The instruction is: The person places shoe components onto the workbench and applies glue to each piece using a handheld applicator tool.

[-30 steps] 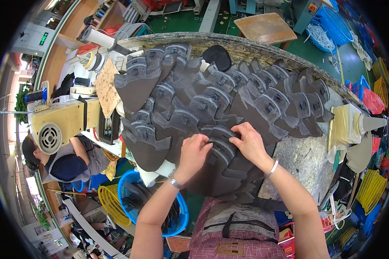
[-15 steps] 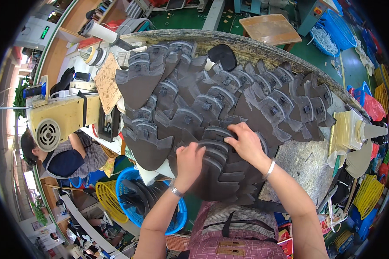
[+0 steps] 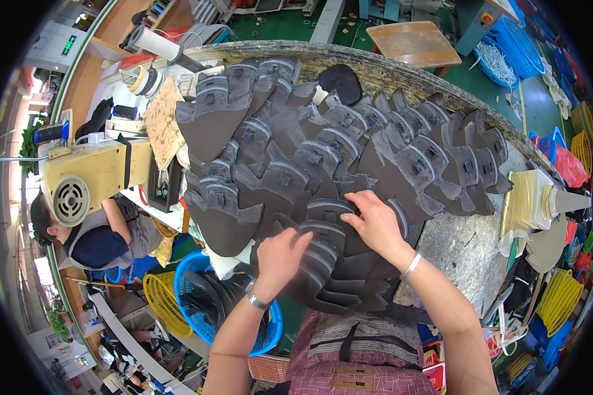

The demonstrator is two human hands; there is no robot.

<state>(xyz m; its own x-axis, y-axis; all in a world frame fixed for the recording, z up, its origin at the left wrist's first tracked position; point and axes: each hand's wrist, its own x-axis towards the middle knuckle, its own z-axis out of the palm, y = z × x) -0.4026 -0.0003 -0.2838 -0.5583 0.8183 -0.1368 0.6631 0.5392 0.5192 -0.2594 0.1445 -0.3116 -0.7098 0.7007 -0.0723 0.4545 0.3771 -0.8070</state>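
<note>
Flat dark grey cut pieces (image 3: 280, 179), each with a curved pale-edged band and a small dark patch, cover the worktable in overlapping layers. Nearest me is an overlapping row of the same pieces (image 3: 324, 227), partly blurred at its lower left. My left hand (image 3: 278, 260) is at the left edge of this row, its fingers curled and closed on a dark grey piece; the fingertips are partly hidden. On the row's right side, my right hand (image 3: 377, 225) pinches the edge of a piece between thumb and fingers.
A stone slab (image 3: 458, 257) lies to the right, beside a pale yellow block stack (image 3: 527, 201). A blue basket (image 3: 278, 329) of dark pieces stands below the table's left edge. At left is a cream machine (image 3: 89, 178), with a person (image 3: 105, 240) beside it. A black pad (image 3: 340, 84) lies at the back.
My left hand has shifted slightly left, and the near pieces beside it have fanned leftward. My right hand has stayed nearly in place.
</note>
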